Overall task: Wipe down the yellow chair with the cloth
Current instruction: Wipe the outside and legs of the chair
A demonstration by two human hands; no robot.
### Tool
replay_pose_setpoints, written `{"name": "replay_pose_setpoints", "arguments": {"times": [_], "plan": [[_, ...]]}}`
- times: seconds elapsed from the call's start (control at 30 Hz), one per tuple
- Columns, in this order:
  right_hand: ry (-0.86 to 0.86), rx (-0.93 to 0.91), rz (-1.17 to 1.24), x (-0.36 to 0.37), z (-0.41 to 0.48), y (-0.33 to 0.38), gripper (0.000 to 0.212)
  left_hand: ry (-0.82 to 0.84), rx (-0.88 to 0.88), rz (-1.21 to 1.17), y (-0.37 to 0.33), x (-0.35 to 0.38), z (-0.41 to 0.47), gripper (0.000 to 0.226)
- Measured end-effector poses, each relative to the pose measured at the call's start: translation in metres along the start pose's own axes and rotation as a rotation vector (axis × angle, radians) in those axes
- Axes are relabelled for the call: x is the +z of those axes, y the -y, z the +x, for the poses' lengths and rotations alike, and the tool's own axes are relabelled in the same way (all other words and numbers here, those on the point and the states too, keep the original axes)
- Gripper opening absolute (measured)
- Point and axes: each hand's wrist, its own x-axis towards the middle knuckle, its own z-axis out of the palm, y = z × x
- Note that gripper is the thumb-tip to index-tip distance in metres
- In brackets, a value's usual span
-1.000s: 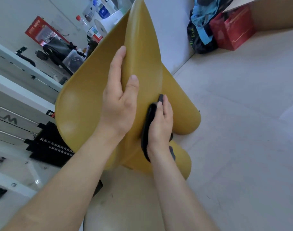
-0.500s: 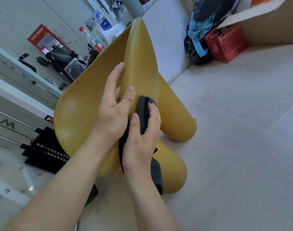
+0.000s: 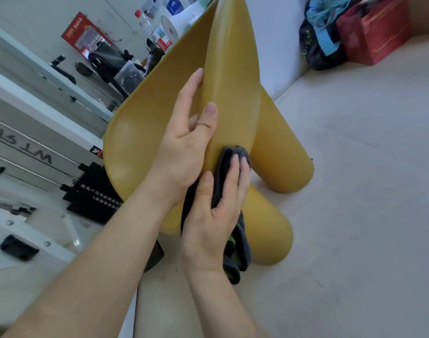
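The yellow chair (image 3: pixel 145 123) is tipped up, its round legs pointing at me and to the right. My left hand (image 3: pixel 184 142) grips the tall middle leg (image 3: pixel 233 76), thumb on its front and fingers behind it. My right hand (image 3: pixel 215 215) presses a dark grey cloth (image 3: pixel 230 152) flat against the base of that leg, just below my left thumb. The rest of the cloth hangs down under my right palm and wrist.
A white machine frame (image 3: pixel 37 147) and a black studded block (image 3: pixel 93 193) stand close on the left. A cluttered shelf with a bottle (image 3: pixel 147 25) lies behind the chair. A red box (image 3: pixel 374 32) and dark bags (image 3: pixel 318 40) sit at the back right on the pale floor (image 3: pixel 355 191).
My right hand has brought the cloth from the right side of the leg round to its front, then slid it down a little. My left hand keeps its grip.
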Motion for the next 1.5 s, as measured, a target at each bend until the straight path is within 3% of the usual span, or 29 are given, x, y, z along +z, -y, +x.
{"name": "replay_pose_setpoints", "arguments": {"times": [0.07, 0.2, 0.27, 0.47, 0.57, 0.67, 0.83, 0.97, 1.17, 1.3, 1.5], "plan": [[-0.011, -0.103, -0.069, 0.001, 0.007, -0.009, 0.042, 0.004, 0.0, -0.011, 0.002, -0.004, -0.004, 0.048], [-0.004, 0.421, 0.014, -0.01, 0.075, -0.057, 0.042, 0.013, -0.008, -0.041, 0.012, -0.01, -0.009, 0.048], [0.028, 0.554, 0.038, -0.013, 0.07, -0.066, 0.041, 0.001, -0.002, -0.034, 0.012, -0.009, -0.011, 0.048], [0.005, 0.606, 0.061, 0.004, -0.036, -0.051, 0.049, 0.002, -0.015, -0.003, 0.01, -0.009, -0.014, 0.047], [0.016, 0.651, 0.039, 0.003, -0.027, -0.064, 0.048, 0.004, -0.121, -0.042, 0.021, -0.023, -0.027, 0.043], [-0.017, 0.703, 0.061, 0.003, -0.006, -0.079, 0.049, 0.057, -0.281, 0.086, 0.041, -0.03, -0.065, 0.037], [-0.003, 0.506, 0.109, 0.012, -0.047, -0.039, 0.052, 0.044, -0.394, 0.137, 0.068, -0.048, -0.09, 0.055], [0.035, 0.276, -0.034, 0.009, -0.055, -0.03, 0.053, 0.063, -0.416, 0.028, 0.078, -0.056, -0.09, 0.034], [-0.05, -0.181, -0.192, 0.003, 0.007, -0.021, 0.052, 0.052, -0.284, 0.026, 0.09, -0.04, -0.086, 0.036], [-0.039, -0.273, -0.241, -0.006, 0.002, -0.016, 0.051, -0.062, -0.128, 0.191, 0.08, -0.023, -0.077, 0.032], [-0.032, -0.277, -0.242, -0.026, 0.057, 0.007, 0.051, 0.02, 0.047, 0.216, 0.053, 0.011, -0.049, 0.04]]}}
